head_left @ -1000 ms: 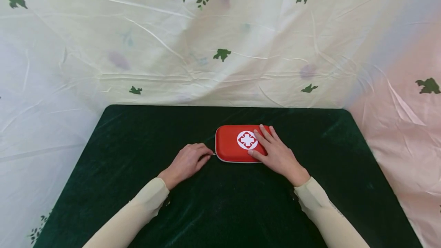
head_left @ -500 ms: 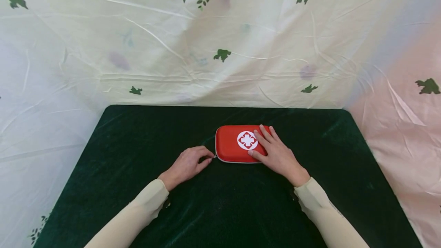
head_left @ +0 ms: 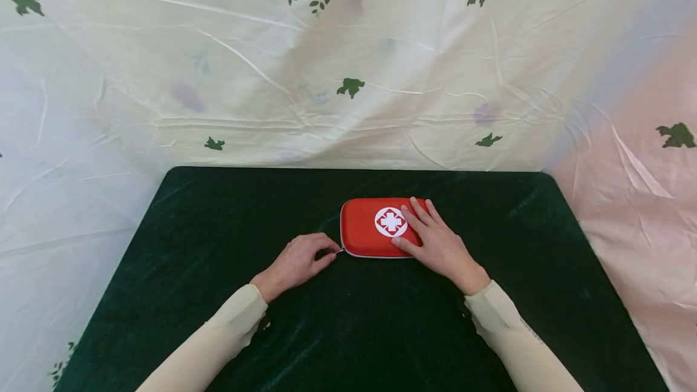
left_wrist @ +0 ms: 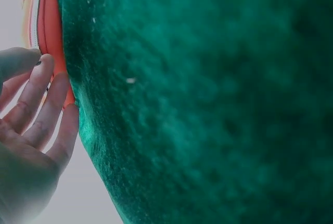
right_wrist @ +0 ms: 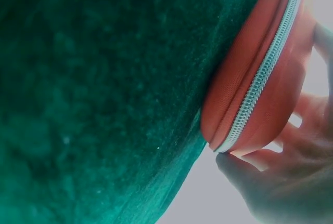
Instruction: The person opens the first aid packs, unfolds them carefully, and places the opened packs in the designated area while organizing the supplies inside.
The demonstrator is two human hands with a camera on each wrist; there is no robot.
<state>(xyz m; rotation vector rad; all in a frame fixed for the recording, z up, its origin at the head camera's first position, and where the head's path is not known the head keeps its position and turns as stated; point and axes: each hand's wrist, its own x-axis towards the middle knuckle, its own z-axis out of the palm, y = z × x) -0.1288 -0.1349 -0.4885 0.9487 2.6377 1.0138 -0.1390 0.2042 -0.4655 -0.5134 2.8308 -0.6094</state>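
A red first-aid case (head_left: 359,228) with a white cross emblem lies flat on the dark green cloth. At its near left corner my left hand (head_left: 296,262) pinches the small zipper pull (head_left: 340,251) between thumb and forefinger. The left wrist view has the thumb meeting the forefinger beside the case edge; the pull is mostly hidden there. My right hand (head_left: 441,250) rests on the right part of the lid, fingers spread and fairly straight. In the right wrist view the silver zipper (right_wrist: 260,78) has its teeth joined along the visible side.
The green velvet cloth (head_left: 348,331) covers a table with rounded far corners. Pale fabric (head_left: 261,77) printed with green leaves hangs behind the table and along both sides.
My left hand has shifted slightly towards me, drawing the zipper pull a short way round the case's near left corner. The right hand and the case have stayed in place.
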